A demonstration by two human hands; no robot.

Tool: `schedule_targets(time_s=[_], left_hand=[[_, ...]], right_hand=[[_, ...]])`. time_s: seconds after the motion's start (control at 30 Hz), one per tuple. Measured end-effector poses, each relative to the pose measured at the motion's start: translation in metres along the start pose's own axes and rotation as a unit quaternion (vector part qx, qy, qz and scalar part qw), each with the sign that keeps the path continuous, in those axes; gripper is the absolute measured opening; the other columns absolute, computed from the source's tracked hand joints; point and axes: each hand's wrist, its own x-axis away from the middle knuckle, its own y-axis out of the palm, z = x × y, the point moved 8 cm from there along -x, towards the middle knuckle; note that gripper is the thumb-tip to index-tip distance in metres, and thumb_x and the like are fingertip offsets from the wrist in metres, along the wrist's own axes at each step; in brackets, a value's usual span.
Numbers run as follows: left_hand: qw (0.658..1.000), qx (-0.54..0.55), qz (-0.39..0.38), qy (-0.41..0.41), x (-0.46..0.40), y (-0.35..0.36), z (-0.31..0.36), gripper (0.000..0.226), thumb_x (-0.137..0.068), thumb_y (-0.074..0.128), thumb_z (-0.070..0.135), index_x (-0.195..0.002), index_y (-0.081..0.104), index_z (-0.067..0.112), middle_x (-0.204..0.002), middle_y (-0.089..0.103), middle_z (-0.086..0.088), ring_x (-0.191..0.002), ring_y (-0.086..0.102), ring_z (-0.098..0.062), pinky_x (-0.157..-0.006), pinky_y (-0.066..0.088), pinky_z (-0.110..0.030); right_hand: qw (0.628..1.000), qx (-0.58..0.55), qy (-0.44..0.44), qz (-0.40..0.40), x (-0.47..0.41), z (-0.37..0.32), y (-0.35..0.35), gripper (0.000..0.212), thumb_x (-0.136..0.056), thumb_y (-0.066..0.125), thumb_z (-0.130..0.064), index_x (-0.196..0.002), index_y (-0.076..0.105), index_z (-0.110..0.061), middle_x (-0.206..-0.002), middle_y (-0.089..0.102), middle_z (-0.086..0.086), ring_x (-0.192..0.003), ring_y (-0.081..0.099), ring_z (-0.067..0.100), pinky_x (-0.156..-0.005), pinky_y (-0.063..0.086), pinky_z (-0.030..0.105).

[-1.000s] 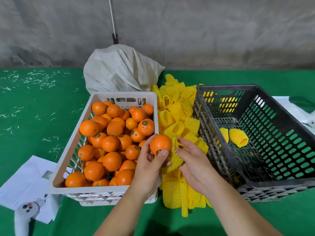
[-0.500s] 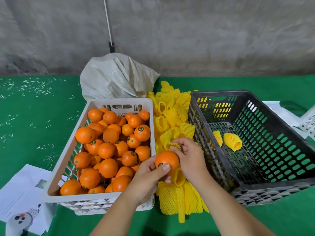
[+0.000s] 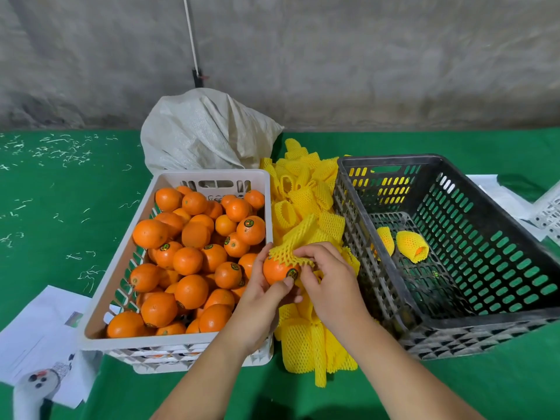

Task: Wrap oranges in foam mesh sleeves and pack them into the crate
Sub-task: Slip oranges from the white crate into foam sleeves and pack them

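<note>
Left hand point(image 3: 263, 301) grips an orange point(image 3: 277, 269); right hand point(image 3: 328, 280) pinches a yellow foam sleeve point(image 3: 291, 247) over its top, above the sleeve pile point(image 3: 306, 207). White crate point(image 3: 121, 262) at 9 o'clock; black crate point(image 3: 454, 325) at 3 o'clock holds wrapped oranges point(image 3: 412, 246).

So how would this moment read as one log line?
step: sleeving | left hand: holds orange | right hand: pulls foam mesh sleeve over it
</note>
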Motion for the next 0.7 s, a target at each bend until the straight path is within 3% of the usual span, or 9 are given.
schedule_targets(time_s=[0.07, 0.13, 0.2, 0.27, 0.4, 0.53, 0.63, 0.7], left_hand=[[0.999, -0.038, 0.008, 0.007, 0.0, 0.001, 0.001, 0.094, -0.087, 0.084, 0.032, -0.159, 0.026, 0.047, -0.128, 0.072, -0.005, -0.108, 0.068, -0.03, -0.09, 0.056, -0.044], [0.998, -0.038, 0.033, 0.03, 0.002, 0.003, 0.007, 0.094, -0.082, 0.089, 0.037, -0.157, 0.032, 0.04, -0.128, 0.071, -0.012, -0.112, 0.068, -0.033, -0.093, 0.058, -0.051], [0.997, 0.016, 0.064, 0.049, 0.003, -0.001, 0.012, 0.083, -0.08, 0.091, 0.031, -0.147, 0.041, 0.03, -0.132, 0.066, -0.02, -0.118, 0.067, -0.038, -0.097, 0.056, -0.057], [0.996, 0.055, 0.05, 0.041, 0.002, -0.001, 0.012, 0.071, -0.082, 0.084, 0.023, -0.14, 0.043, 0.027, -0.133, 0.064, -0.021, -0.12, 0.066, -0.038, -0.094, 0.056, -0.054], [1.0, -0.001, -0.003, 0.016, 0.001, 0.003, 0.003, 0.069, -0.087, 0.073, 0.015, -0.142, 0.037, 0.033, -0.116, 0.07, -0.01, -0.097, 0.068, -0.032, -0.083, 0.06, -0.043], [0.996, -0.048, 0.047, 0.058, 0.0, -0.004, 0.003, 0.065, -0.09, 0.084, 0.031, -0.143, 0.05, 0.043, -0.099, 0.072, -0.01, -0.073, 0.064, -0.028, -0.068, 0.057, -0.041], [0.986, -0.049, 0.12, 0.105, -0.001, -0.015, 0.006, 0.052, -0.085, 0.088, 0.035, -0.131, 0.063, 0.032, -0.102, 0.071, -0.019, -0.087, 0.06, -0.033, -0.08, 0.05, -0.052], [0.98, -0.028, 0.152, 0.123, -0.002, -0.021, 0.007, 0.041, -0.084, 0.082, 0.026, -0.121, 0.065, 0.029, -0.105, 0.071, -0.018, -0.092, 0.062, -0.032, -0.085, 0.049, -0.055]], right_hand=[[1.0, -0.001, -0.003, 0.009, 0.0, -0.001, -0.005, 0.026, -0.094, 0.063, 0.0, -0.11, 0.073, -0.018, -0.11, 0.062, -0.008, -0.099, 0.059, 0.001, -0.083, 0.047, 0.013], [0.999, -0.026, -0.027, 0.0, 0.002, -0.009, -0.006, 0.023, -0.094, 0.065, -0.003, -0.107, 0.072, -0.02, -0.107, 0.062, -0.01, -0.091, 0.061, -0.004, -0.073, 0.047, 0.008], [0.996, -0.047, -0.062, -0.035, 0.005, -0.022, 0.001, 0.019, -0.094, 0.064, -0.015, -0.107, 0.07, -0.027, -0.107, 0.06, -0.018, -0.088, 0.063, -0.001, -0.071, 0.052, 0.014], [0.995, -0.059, -0.068, -0.05, 0.005, -0.025, 0.006, 0.019, -0.094, 0.06, -0.022, -0.11, 0.068, -0.03, -0.109, 0.056, -0.024, -0.093, 0.063, 0.006, -0.073, 0.059, 0.029], [0.998, -0.061, 0.001, -0.028, -0.002, 0.0, 0.002, 0.029, -0.093, 0.062, -0.002, -0.115, 0.071, -0.018, -0.113, 0.054, -0.017, -0.101, 0.06, 0.008, -0.085, 0.056, 0.04], [1.0, -0.003, -0.019, 0.008, -0.003, 0.001, -0.013, 0.025, -0.091, 0.063, -0.002, -0.106, 0.074, -0.017, -0.107, 0.059, -0.009, -0.1, 0.06, 0.007, -0.085, 0.052, 0.029], [0.991, 0.032, -0.13, 0.032, 0.009, -0.03, -0.013, 0.021, -0.088, 0.058, -0.01, -0.102, 0.073, -0.015, -0.104, 0.056, -0.009, -0.097, 0.058, 0.008, -0.082, 0.046, 0.015], [0.985, 0.039, -0.164, 0.036, 0.019, -0.04, -0.006, 0.027, -0.087, 0.056, -0.011, -0.109, 0.071, -0.016, -0.109, 0.054, -0.007, -0.103, 0.057, 0.012, -0.088, 0.046, 0.019]])
